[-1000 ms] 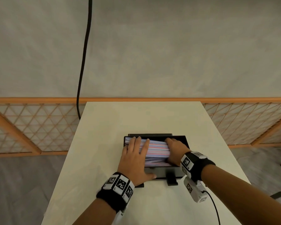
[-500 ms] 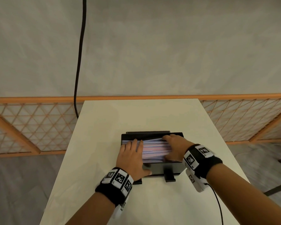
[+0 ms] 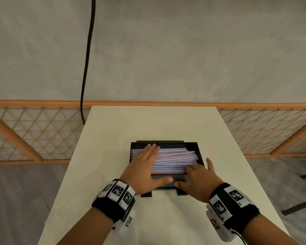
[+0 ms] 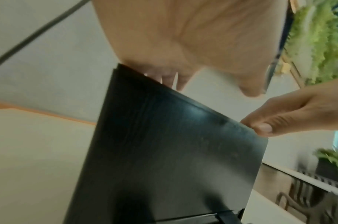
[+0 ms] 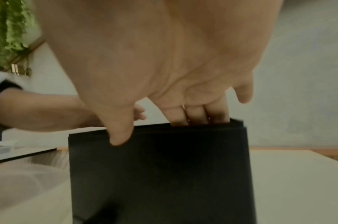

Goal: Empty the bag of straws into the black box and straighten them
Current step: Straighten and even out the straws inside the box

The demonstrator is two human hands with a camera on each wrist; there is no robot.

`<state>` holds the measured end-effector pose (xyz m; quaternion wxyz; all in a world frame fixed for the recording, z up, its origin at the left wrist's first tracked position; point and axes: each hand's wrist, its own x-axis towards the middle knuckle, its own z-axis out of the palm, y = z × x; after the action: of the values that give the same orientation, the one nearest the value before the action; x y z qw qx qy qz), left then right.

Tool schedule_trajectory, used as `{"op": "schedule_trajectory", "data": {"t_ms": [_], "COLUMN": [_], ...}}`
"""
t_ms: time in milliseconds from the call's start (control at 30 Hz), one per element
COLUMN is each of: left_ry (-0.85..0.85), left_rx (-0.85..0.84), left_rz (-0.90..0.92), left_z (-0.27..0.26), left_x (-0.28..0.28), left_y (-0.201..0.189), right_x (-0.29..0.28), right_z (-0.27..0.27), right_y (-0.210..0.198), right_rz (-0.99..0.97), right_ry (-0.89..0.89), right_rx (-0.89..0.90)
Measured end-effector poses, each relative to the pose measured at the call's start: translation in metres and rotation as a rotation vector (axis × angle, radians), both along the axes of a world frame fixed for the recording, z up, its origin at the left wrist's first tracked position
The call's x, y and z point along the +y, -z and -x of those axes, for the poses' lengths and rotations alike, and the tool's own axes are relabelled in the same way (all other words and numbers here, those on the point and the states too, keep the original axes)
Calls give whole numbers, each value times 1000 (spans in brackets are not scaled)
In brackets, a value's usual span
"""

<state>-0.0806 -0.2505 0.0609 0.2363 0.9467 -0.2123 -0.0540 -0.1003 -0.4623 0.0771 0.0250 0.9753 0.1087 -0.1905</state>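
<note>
The black box (image 3: 199, 151) stands mid-table, filled with thin striped straws (image 3: 177, 159) lying left to right; a few at the top slant slightly. My left hand (image 3: 145, 165) lies flat on their left part, fingers straight, thumb along the near rim. My right hand (image 3: 196, 177) is at the near right corner. Its straight fingers dip inside against the straws and its thumb rests on the outer near wall. The right wrist view shows that hand (image 5: 145, 60) over the box (image 5: 158, 166). The left wrist view shows the left palm (image 4: 183, 37) above the box (image 4: 174, 151).
The cream table (image 3: 148, 124) stretches bare beyond the box, up to an orange-framed lattice screen (image 3: 34, 133). A black cable (image 3: 87, 59) hangs down the wall at the back left. A pale translucent shape (image 5: 20, 178) lies blurred on the table to my left.
My right hand has drawn back from the straws' right end to the box's near right corner, uncovering more straws. The left hand stays flat on their left part.
</note>
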Motion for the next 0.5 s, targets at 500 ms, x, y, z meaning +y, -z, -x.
{"op": "schedule_trajectory", "data": {"t_ms": [500], "left_ry": [-411], "left_rx": [306], "left_rz": [719], "left_z": [29], "left_x": [22], "left_y": [13], "right_x": [6], "right_z": [-2], "right_y": [14], "right_rz": [-78], "right_ry": [-53], "right_rx": [-148]}}
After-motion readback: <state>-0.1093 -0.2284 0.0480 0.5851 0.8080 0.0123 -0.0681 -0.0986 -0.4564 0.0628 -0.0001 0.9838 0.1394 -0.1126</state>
